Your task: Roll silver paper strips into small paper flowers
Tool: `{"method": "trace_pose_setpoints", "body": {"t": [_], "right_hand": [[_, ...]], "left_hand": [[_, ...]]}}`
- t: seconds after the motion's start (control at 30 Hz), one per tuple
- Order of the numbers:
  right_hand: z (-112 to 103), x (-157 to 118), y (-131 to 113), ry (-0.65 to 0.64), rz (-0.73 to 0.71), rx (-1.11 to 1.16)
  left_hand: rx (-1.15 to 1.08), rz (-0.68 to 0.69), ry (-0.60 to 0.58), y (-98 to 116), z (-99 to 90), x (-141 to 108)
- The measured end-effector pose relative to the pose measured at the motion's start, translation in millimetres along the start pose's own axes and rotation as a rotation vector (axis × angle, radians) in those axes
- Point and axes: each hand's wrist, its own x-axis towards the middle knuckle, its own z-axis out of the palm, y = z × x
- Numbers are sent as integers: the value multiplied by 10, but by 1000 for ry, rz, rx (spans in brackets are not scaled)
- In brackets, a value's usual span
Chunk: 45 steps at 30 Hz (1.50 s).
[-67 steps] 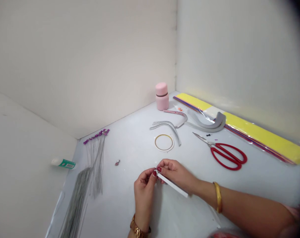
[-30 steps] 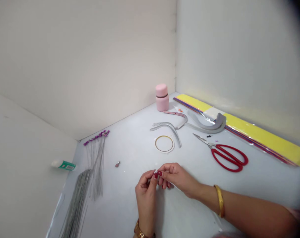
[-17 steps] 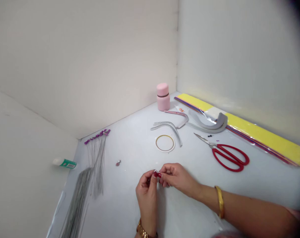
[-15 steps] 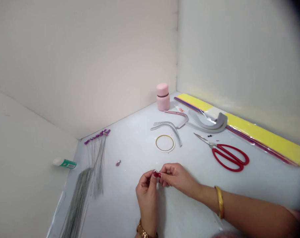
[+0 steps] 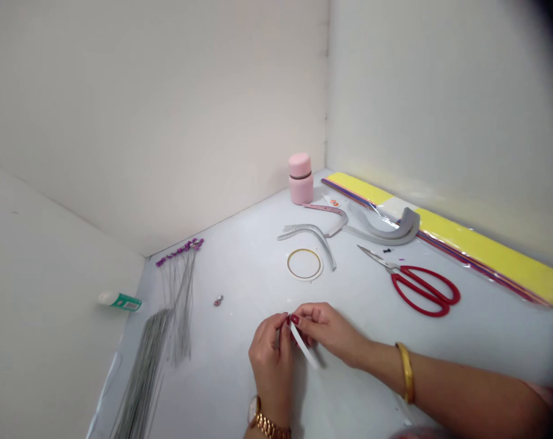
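Note:
A narrow white strip (image 5: pixel 305 350), perhaps of paper, slants down from my fingertips over the white table. My right hand (image 5: pixel 327 330) pinches its upper end between thumb and fingers. Right beside it, my left hand (image 5: pixel 271 346) is closed too, its thumb and forefinger meeting at the same end of the strip. What lies exactly between the fingertips is too small to make out. Just beyond the hands lies a thin roll of tape (image 5: pixel 289 274) with a yellow inner ring.
Red-handled scissors (image 5: pixel 425 291) lie at the right, near grey curled strips (image 5: pixel 390 235) and a yellow packet (image 5: pixel 481 238). A pink flask (image 5: pixel 300 178) stands at the back. At left are wire stems (image 5: pixel 143 360), purple-tipped stems (image 5: pixel 182 292) and a green-and-white tube (image 5: pixel 123 302).
The white strip now shows hanging below the fingertips, where earlier only a small white bit was visible. My left wrist has turned, showing the watch face; the hands stay in nearly the same place.

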Motion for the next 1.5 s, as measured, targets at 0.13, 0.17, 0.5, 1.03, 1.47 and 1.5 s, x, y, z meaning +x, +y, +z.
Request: {"method": "trace_pose_setpoints", "body": {"t": [0.13, 0.17, 0.5, 1.03, 1.47, 1.5], "right_hand": [[-15, 8, -13, 15, -5, 19], [-19, 12, -15, 20, -5, 24], [-43, 15, -31, -38, 15, 42], [-30, -2, -29, -31, 73, 23], [-25, -5, -43, -9, 101, 150], [-26, -3, -42, -1, 101, 155]], "left_hand": [[-4, 55, -64, 33, -12, 7], [-19, 54, -81, 37, -13, 11], [-217, -101, -142, 16, -14, 94], [-325, -292, -89, -31, 13, 41], [-92, 37, -67, -24, -46, 22], [-96, 42, -77, -25, -43, 22]]}}
